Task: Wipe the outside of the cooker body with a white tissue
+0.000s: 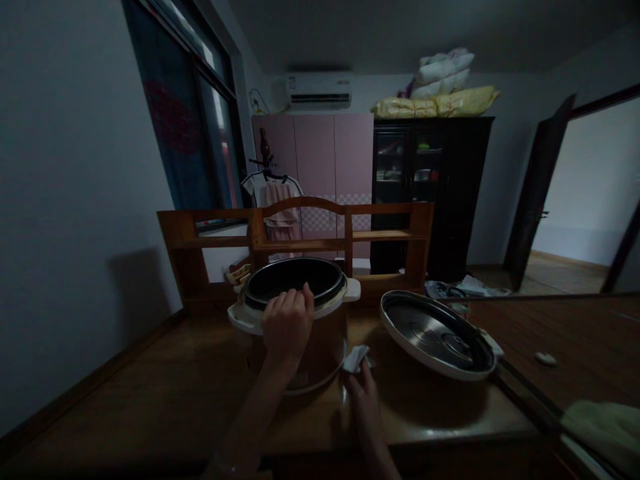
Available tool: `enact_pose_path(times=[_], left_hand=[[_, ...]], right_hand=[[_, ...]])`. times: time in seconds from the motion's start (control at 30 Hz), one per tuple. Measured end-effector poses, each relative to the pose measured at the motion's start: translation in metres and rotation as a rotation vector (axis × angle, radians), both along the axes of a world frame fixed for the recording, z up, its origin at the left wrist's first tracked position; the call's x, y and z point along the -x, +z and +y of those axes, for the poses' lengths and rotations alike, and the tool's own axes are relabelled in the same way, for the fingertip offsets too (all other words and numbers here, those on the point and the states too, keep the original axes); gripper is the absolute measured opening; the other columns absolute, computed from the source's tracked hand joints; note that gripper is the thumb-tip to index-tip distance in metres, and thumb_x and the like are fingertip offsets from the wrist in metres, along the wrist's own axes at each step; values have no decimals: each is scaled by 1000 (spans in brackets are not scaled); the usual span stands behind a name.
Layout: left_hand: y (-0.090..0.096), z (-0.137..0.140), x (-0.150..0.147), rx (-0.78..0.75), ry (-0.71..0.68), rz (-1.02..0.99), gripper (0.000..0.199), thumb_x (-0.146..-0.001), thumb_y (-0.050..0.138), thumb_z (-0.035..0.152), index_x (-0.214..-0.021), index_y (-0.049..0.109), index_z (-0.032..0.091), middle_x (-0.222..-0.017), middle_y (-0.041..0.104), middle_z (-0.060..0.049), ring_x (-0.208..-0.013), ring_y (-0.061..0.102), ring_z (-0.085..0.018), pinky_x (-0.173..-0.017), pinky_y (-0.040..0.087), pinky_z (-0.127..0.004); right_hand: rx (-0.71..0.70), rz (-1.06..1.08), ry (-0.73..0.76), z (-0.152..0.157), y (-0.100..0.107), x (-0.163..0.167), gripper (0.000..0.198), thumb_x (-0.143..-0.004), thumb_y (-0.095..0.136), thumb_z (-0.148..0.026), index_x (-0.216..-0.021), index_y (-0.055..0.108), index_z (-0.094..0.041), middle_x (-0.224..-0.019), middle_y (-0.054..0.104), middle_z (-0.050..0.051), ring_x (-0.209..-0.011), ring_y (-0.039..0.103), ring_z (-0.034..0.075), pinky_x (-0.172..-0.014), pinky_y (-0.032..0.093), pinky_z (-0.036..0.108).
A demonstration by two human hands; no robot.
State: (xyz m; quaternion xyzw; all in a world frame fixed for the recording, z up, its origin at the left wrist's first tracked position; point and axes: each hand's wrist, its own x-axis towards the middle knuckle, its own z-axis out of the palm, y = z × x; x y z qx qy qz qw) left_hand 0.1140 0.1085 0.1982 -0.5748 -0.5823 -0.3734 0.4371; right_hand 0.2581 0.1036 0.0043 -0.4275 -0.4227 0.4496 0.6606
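A large electric cooker with a brown body and a cream rim stands uncovered on the wooden desk. Its dark inner pot is in place. My left hand is closed over the front rim, fingers curled inward and thumb up; the fingertips are hidden. Low by the cooker's right side, my right hand pinches a crumpled white tissue. To the right, the cooker's round lid rests tilted with its metal inner side facing up.
A wooden shelf rack runs along the back of the desk, close behind the cooker. The wall borders the left side. On the brown surface at right lie a small white object and a pale cloth.
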Motion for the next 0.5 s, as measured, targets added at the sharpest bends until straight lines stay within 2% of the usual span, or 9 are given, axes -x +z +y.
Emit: enact_pose_path(times=[0.1, 0.23, 0.37, 0.5], left_hand=[[0, 0, 13, -23, 12, 2, 38, -97, 41, 29, -65, 59, 18, -63, 62, -6, -67, 58, -19, -67, 34, -34], [-5, -5, 68, -75, 34, -35, 40, -96, 45, 30, -59, 56, 18, -62, 64, -5, -61, 58, -17, -61, 33, -32], [-8, -12, 132, -42, -179, -127, 40, -97, 42, 30, -65, 64, 18, -70, 70, -4, -66, 63, -16, -64, 39, -29], [-8, -16, 170, 30, -329, -264, 42, -96, 43, 34, -64, 66, 19, -69, 70, -2, -66, 64, -14, -65, 43, -27]], right_hand=[[36, 12, 15, 0, 1, 0, 68, -74, 68, -43, -138, 56, -21, -137, 61, 7, -131, 51, 31, -106, 41, 41], [55, 16, 23, -3, 3, 2, 70, -74, 67, -45, -138, 56, -20, -142, 56, 7, -135, 48, 30, -109, 38, 39], [69, 2, 25, -6, 4, 3, 76, -74, 67, -44, -143, 49, -18, -145, 52, 8, -137, 45, 30, -112, 34, 39], [77, -25, 20, -5, 2, 0, 79, -73, 67, -45, -144, 48, -17, -144, 54, 9, -137, 45, 30, -114, 32, 41]])
